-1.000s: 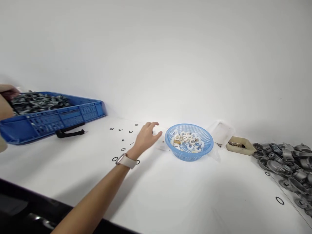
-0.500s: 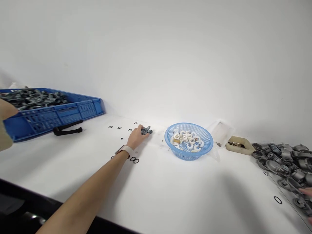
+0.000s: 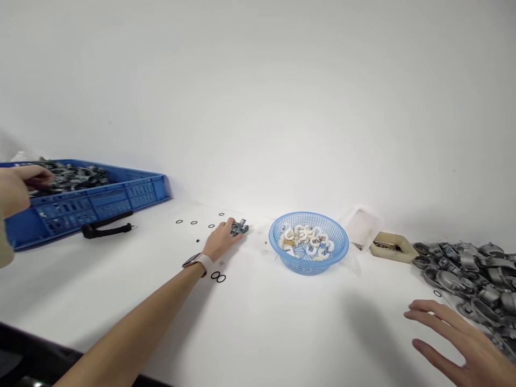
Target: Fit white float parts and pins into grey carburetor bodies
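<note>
Stretched out to the back of the white table, my left hand (image 3: 220, 240) has its fingers closed round a small dark grey part with short tube-like stubs (image 3: 239, 227). A watch on a pale strap (image 3: 198, 262) sits on that wrist. Several black rubber rings (image 3: 219, 277) lie flat around the hand and wrist. At the lower right my right hand (image 3: 455, 338) hangs over the table with its fingers spread and nothing in them. It is nearest to a heap of grey clamp-like parts (image 3: 479, 279).
A blue round basket (image 3: 308, 264) holds white C-shaped pieces. Right of it stand a clear tray (image 3: 363, 227) and a cream box (image 3: 393, 252) with small metal bits. Another person's hand (image 3: 36, 174) reaches into a blue crate (image 3: 149, 188) of grey parts. A black strap handle (image 3: 107, 228) lies before it.
My right hand has come in from the right edge, leftward off the grey heap, and is spread. My left hand keeps the grey part. The other person's hand now shows over the crate.
</note>
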Available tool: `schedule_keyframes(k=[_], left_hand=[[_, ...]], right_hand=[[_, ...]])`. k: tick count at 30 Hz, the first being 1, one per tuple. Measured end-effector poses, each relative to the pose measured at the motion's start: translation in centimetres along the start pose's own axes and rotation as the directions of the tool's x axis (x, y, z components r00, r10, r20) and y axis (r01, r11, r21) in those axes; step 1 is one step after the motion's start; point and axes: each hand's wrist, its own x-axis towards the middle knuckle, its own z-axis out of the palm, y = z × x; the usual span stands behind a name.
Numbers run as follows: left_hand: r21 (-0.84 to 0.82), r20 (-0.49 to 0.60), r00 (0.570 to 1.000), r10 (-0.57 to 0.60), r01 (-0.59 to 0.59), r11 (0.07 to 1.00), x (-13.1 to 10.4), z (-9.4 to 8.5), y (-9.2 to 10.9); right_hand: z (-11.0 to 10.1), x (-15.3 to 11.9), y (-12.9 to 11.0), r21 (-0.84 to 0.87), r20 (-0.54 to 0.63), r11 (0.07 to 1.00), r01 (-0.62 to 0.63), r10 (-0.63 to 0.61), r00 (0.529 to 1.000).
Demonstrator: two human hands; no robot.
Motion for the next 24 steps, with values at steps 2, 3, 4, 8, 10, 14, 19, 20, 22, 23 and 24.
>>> schedule_keyframes(k=[2,3,4,8,10,14,19,20,22,23,24], left_hand=[[0.009,0.012,0.999,0.05,-0.05,0.999,-0.2,-0.8,0.3],[0.012,0.022,0.996,0.082,-0.082,0.997,-0.3,-1.3,0.5],[0.011,0.033,0.992,0.119,-0.12,0.993,-0.4,-2.0,0.8],[-0.024,0.102,0.949,0.3,-0.299,0.954,-1.4,-5.6,2.8],[-0.055,0.136,0.909,0.393,-0.389,0.92,-2.7,-7.8,4.9],[-0.253,0.15,0.76,0.632,-0.588,0.768,-7.0,-11.0,11.1],[-0.546,0.31,0.684,0.661,-0.441,0.712,-12.8,-10.8,18.3],[-0.577,0.354,0.685,0.637,-0.376,0.725,-13.5,-10.3,19.1],[-0.604,0.439,0.688,0.578,-0.251,0.757,-14.2,-9.1,20.4],[-0.606,0.476,0.687,0.549,-0.197,0.771,-14.3,-8.4,20.8],[-0.606,0.505,0.685,0.525,-0.152,0.781,-14.2,-7.8,21.1]], right_hand=[[-0.4,0.9,-1.1,0.03,-0.021,0.999,0.04,-0.039,0.999],[-0.6,1.3,-1.5,0.046,-0.017,0.998,0.049,-0.049,0.999],[-0.8,1.5,-1.8,0.061,-0.008,0.997,0.056,-0.055,0.998],[-0.5,3.2,-3.0,0.125,0.011,0.988,0.086,-0.088,0.996],[0.3,4.8,-4.1,0.169,-0.007,0.978,0.121,-0.122,0.993],[2.5,8.4,-7.4,0.225,-0.092,0.951,0.212,-0.196,0.976],[5.6,10.1,-10.9,0.2,-0.284,0.908,0.368,-0.306,0.909],[6.2,10.0,-11.1,0.204,-0.319,0.903,0.378,-0.304,0.898],[7.0,9.7,-10.9,0.239,-0.36,0.905,0.352,-0.254,0.898],[7.3,9.5,-10.7,0.269,-0.36,0.907,0.324,-0.217,0.907],[7.4,9.3,-10.4,0.301,-0.342,0.908,0.293,-0.184,0.921]])
